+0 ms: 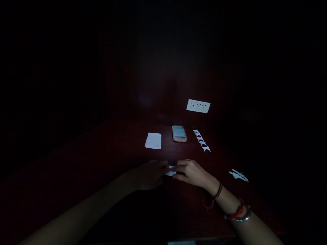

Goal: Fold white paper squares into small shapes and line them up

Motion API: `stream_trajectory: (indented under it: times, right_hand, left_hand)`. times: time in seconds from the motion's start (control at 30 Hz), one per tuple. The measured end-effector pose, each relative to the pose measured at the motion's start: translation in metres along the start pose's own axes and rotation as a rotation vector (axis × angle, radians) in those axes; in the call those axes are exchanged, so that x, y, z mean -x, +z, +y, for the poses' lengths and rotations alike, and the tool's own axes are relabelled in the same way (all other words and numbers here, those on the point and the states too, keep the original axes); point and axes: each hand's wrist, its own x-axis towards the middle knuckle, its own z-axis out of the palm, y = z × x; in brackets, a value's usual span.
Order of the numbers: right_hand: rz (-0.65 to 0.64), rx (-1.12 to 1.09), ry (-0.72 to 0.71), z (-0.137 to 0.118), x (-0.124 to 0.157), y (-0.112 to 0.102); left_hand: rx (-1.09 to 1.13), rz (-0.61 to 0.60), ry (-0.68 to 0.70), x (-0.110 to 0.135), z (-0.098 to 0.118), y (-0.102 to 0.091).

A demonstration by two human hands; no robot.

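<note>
The scene is very dark. My left hand (150, 174) and my right hand (191, 173) meet over a dark red table (102, 163), both pinching a small white piece of paper (170, 170) between their fingertips. Most of the paper is hidden by my fingers. Red thread bands and a metal bangle circle my right wrist.
A small stack of white paper (153, 141) lies beyond my hands, with a phone (179, 133) to its right. A row of several small folded white paper shapes (201, 140) runs further right, white paper scraps (238, 175) lie at the right, and a white wall socket (198, 105) sits behind.
</note>
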Motion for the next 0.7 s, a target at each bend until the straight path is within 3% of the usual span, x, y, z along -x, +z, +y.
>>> stream_trajectory:
  times: [0.7]
  right_hand:
    - [-0.005, -0.095, -0.013, 0.0079, 0.0025, 0.0014]
  left_hand:
    - [0.066, 0.038, 0.009, 0.0015, -0.0001, -0.0016]
